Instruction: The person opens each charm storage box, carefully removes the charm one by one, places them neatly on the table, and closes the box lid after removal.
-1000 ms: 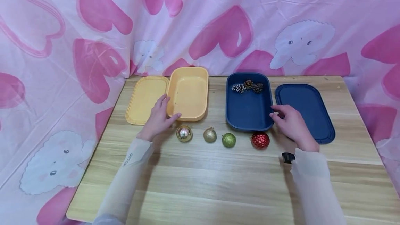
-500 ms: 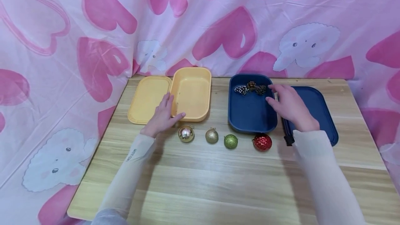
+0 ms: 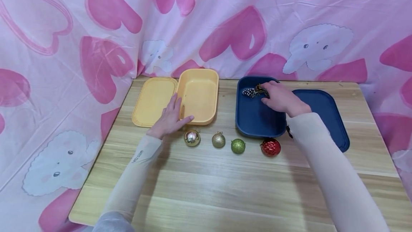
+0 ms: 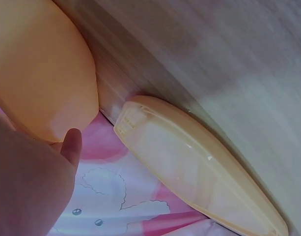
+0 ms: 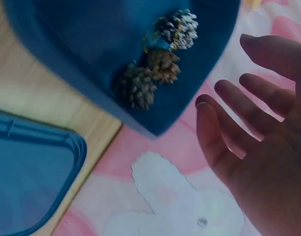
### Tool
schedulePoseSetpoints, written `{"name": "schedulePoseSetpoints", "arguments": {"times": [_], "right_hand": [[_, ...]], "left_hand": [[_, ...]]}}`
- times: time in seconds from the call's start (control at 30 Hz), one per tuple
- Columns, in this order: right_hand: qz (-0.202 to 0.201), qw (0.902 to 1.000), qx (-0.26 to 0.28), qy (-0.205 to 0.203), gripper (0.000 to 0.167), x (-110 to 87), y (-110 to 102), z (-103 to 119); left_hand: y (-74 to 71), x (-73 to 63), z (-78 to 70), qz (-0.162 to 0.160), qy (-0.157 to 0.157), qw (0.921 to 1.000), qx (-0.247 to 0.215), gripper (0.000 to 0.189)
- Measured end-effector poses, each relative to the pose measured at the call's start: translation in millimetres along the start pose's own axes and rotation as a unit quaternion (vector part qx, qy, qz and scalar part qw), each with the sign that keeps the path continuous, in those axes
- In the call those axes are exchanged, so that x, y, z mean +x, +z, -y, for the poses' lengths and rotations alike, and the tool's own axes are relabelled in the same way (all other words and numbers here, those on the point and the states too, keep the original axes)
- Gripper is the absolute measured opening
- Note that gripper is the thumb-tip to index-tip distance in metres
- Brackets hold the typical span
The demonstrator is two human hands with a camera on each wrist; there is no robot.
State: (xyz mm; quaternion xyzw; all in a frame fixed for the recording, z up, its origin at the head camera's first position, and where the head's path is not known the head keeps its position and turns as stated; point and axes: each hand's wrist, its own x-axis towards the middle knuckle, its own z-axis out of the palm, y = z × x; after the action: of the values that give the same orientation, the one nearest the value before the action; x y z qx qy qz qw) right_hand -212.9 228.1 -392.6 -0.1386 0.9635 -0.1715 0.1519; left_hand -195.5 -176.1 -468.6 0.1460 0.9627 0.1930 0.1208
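Observation:
My left hand (image 3: 167, 117), fingers straight, rests at the left side of the yellow box (image 3: 201, 97), with the thumb by its front rim. My right hand (image 3: 283, 97) reaches over the right wall of the blue box (image 3: 257, 121). Inside at the back lie three pinecones: a white-tipped one (image 5: 182, 29) with a gold loop, a brown one (image 5: 162, 65) and a dark one (image 5: 135, 87). In the right wrist view the fingers are spread and loosely bent, with nothing between them. From the head view this hand partly hides the pinecones.
A row of ornaments lies before the boxes: a shiny gold ball (image 3: 191, 138), a glittery gold ball (image 3: 218, 140), a green ball (image 3: 238, 146) and a red one (image 3: 270, 147). A yellow lid (image 3: 154, 101) lies far left, a blue lid (image 3: 325, 114) far right.
My right hand has gone from the blue box's right side, up and left, to above the pinecones. The left hand stays by the yellow box; the head view has shifted slightly.

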Motion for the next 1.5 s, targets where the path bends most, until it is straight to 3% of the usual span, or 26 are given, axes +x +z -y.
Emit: {"name": "schedulePoseSetpoints", "arguments": {"times": [0.23, 0.67, 1.03, 1.5], "right_hand": [[0.017, 0.9998, -0.009, -0.010, 0.052, 19.9, 11.3, 3.0], [0.043, 0.9981, -0.043, 0.003, 0.059, 41.9, 32.8, 15.3], [0.056, 0.9960, -0.055, 0.043, 0.057, 45.4, 40.4, 18.6], [0.095, 0.9920, -0.081, 0.021, 0.050, 46.2, 42.6, 30.3]], "left_hand": [[-2.0, 0.1, -1.2, 0.023, -0.008, 0.9997, 0.006, 0.103], [-2.8, 1.3, 1.4, 0.032, 0.000, 0.9990, 0.031, 0.103], [-1.7, 2.5, -0.9, 0.036, -0.011, 0.9983, 0.045, 0.102], [-1.6, 3.5, -0.7, 0.035, -0.009, 0.9981, 0.049, 0.103]]}}
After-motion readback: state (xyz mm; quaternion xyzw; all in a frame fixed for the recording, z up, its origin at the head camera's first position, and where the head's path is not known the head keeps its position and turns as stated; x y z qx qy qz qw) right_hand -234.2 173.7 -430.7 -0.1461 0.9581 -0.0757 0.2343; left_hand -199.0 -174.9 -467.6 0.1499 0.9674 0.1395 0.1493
